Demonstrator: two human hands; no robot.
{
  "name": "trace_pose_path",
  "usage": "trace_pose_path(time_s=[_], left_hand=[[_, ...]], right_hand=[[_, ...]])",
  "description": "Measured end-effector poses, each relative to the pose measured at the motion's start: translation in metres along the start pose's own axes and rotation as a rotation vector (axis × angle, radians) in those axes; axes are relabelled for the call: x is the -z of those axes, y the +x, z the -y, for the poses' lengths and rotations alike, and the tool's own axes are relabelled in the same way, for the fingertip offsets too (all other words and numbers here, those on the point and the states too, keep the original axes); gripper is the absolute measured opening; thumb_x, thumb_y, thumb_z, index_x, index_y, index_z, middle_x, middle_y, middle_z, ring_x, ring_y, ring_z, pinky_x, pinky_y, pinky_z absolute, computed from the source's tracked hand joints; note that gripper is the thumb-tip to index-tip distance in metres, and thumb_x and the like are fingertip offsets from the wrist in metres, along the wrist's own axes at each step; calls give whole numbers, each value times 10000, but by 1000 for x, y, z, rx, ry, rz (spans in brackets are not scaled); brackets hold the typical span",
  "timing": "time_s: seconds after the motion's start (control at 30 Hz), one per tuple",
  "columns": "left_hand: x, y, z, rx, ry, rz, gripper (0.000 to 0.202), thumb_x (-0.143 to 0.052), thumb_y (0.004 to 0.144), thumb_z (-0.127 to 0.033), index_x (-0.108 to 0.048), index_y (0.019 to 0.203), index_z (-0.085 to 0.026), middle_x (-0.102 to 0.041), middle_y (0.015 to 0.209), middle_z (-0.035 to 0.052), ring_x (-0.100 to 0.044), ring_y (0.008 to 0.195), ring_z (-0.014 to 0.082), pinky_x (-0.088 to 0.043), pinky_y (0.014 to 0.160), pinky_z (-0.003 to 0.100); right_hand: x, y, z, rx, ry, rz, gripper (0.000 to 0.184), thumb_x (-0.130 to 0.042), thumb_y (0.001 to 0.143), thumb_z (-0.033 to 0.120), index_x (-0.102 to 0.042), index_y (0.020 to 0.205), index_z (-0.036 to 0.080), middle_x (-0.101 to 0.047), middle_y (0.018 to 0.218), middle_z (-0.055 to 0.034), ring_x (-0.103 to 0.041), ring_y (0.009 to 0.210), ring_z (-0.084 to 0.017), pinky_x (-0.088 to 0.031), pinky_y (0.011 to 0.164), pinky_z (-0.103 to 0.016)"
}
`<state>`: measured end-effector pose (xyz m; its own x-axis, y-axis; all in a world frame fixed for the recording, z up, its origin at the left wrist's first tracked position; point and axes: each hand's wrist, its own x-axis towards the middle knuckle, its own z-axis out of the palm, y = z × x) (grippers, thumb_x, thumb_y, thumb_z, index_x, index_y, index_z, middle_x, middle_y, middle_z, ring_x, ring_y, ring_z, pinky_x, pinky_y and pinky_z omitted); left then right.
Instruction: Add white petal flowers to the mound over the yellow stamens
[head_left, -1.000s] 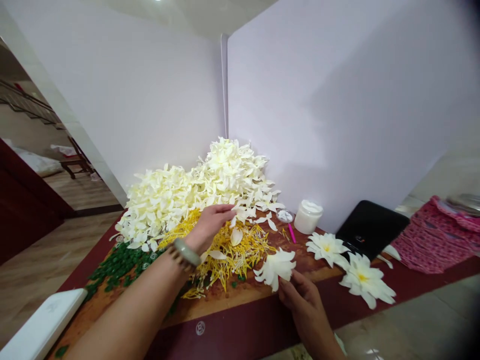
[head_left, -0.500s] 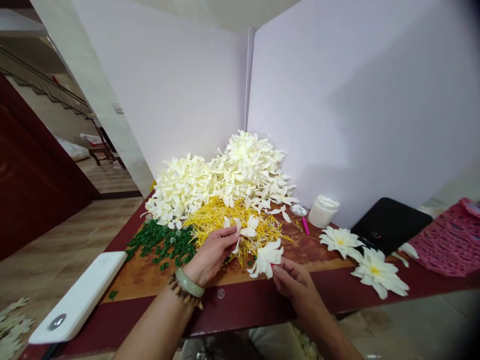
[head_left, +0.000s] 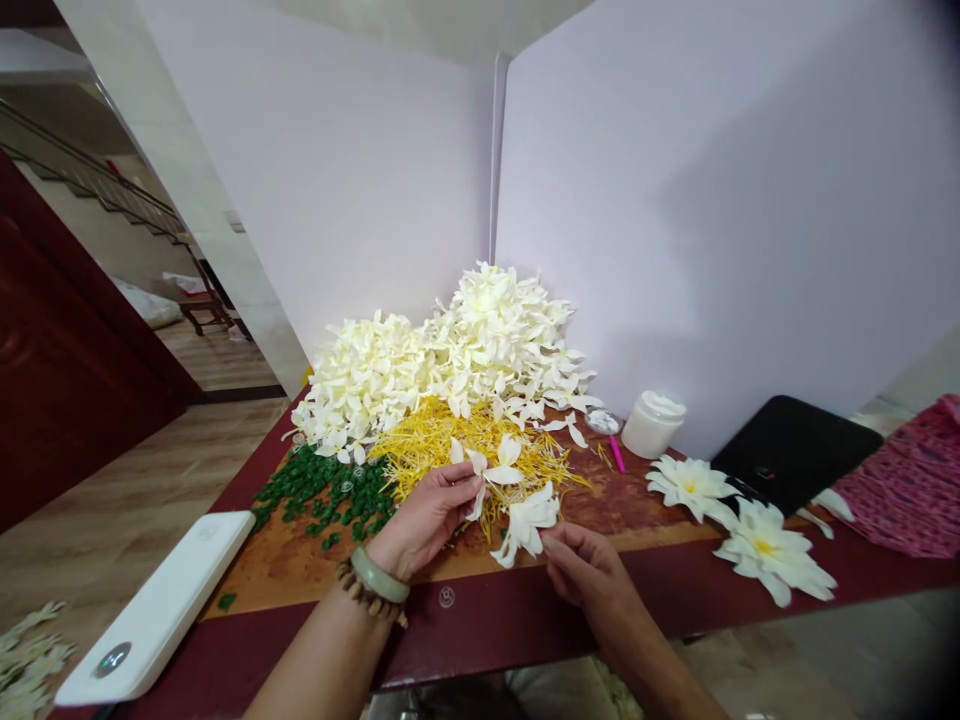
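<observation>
My left hand (head_left: 424, 520), wearing a jade bangle and a wooden bead bracelet, pinches a slim white petal (head_left: 475, 503) above the yellow stamen strands (head_left: 442, 440). My right hand (head_left: 585, 570) grips the base of a partly formed white artificial flower (head_left: 527, 522) near the left fingers. Behind them rises a large heap of cream-white petals (head_left: 442, 375). Dark green small pieces (head_left: 322, 490) lie to the left of my left hand. Two finished white flowers with yellow centres (head_left: 691, 488) (head_left: 772, 555) rest to the right of my right hand.
A white jar (head_left: 652, 424) and a pink stick (head_left: 616, 454) stand behind the flowers, beside a black case (head_left: 787, 450). Pink cloth (head_left: 907, 500) lies far right. A white pad (head_left: 154, 605) sits at the dark red table's (head_left: 480, 640) left end, against tall white partitions (head_left: 675, 200).
My left hand has come back from the petal heap to beside the flower, now pinching a petal. The right hand still grips the flower. The view has shifted, showing more of the table.
</observation>
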<state>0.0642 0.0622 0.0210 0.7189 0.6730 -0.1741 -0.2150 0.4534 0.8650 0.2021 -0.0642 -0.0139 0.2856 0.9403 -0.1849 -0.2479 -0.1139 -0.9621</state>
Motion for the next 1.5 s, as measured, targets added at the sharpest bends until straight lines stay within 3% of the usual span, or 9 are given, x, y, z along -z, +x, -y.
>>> trace_pose_path(time_s=[0.13, 0.37, 0.63, 1.17, 1.5], left_hand=[[2, 1, 2, -4, 17, 18, 250, -697, 634, -219, -664, 865, -130, -646, 836, 67, -567, 711, 114, -425, 728, 242], [4, 1, 3, -40, 79, -47, 292, -709, 615, -192, -665, 898, -138, -647, 799, 42, -552, 684, 95, -407, 672, 206], [0, -2, -3, -69, 138, -79, 354, -714, 590, -188, -657, 937, -142, -550, 540, -33, -475, 531, 58, -342, 562, 181], [0, -3, -3, -67, 80, -52, 379, -711, 605, -184, -630, 975, -154, -604, 610, -17, -523, 569, 62, -366, 605, 186], [2, -2, 0, -53, 91, -35, 408, -714, 589, -144, -629, 989, -151, -580, 545, -41, -474, 483, 41, -341, 547, 174]], right_hand=[[-1, 2, -1, 1, 0, -9, 364, -601, 673, 473, -446, 549, 168, -379, 411, 68, -219, 383, -39, -100, 402, -210], [-2, 1, -1, -5, 29, -12, 322, -602, 691, 424, -464, 574, 158, -378, 405, 76, -230, 378, -33, -96, 403, -209], [-3, 2, -6, -23, 155, 35, 303, -592, 714, 380, -432, 573, 165, -348, 382, 90, -192, 350, -21, -76, 383, -212], [-1, 0, -8, -50, 254, 80, 266, -602, 711, 343, -448, 595, 160, -355, 376, 96, -175, 339, -13, -67, 371, -203], [-4, 2, -8, -50, 257, 50, 282, -621, 685, 355, -452, 578, 157, -374, 365, 91, -193, 323, -7, -67, 358, -191]])
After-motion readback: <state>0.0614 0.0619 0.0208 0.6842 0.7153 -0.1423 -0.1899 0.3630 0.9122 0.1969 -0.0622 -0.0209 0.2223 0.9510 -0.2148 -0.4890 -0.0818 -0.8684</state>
